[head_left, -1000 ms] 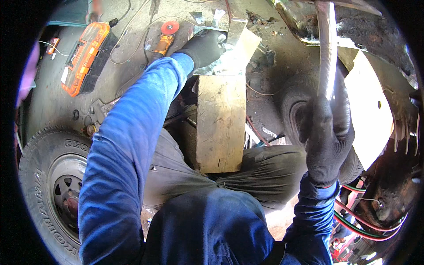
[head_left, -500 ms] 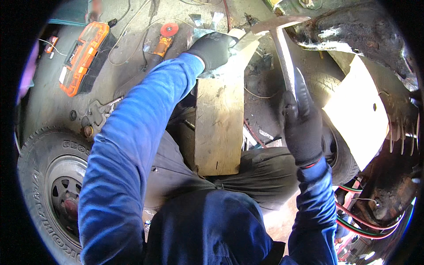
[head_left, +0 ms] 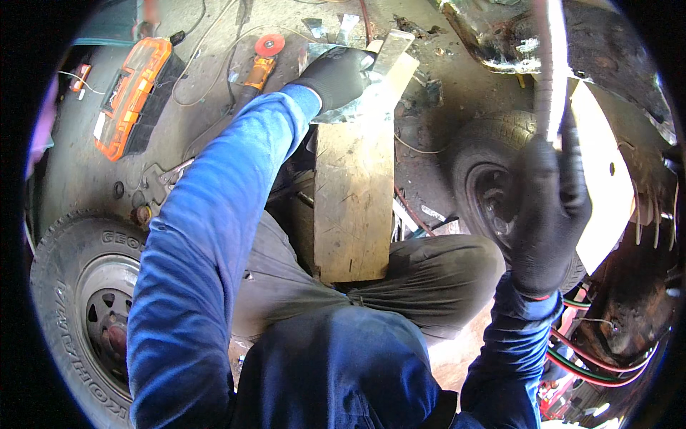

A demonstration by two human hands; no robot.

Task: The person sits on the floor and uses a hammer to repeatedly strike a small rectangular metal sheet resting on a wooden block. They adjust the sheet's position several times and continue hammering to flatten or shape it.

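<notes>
My left hand [head_left: 336, 77], in a black glove, is closed on a flat metal bar [head_left: 394, 47] that points up and to the right. Under it lies a shiny piece of sheet metal [head_left: 361, 106], partly lost in glare, at the far end of a wooden block [head_left: 354, 207]. My right hand [head_left: 547, 214], also gloved in black, is wrapped round the handle of a hammer [head_left: 552, 79]. The hammer is raised well to the right of the sheet metal. Its handle is blurred, and its head is cut off by the upper edge.
An orange angle grinder [head_left: 261, 68] lies on the floor beyond my left forearm, near an orange and black toolbox [head_left: 136, 100]. Tyres stand at left [head_left: 68, 307] and right [head_left: 468, 161]. A pale panel [head_left: 604, 171] leans by the rusty metal body [head_left: 607, 50]. Hoses [head_left: 607, 375] run lower right.
My right hand has lifted the hammer up and to the right, away from the metal bar. My left hand stays closed on the bar in nearly the same place.
</notes>
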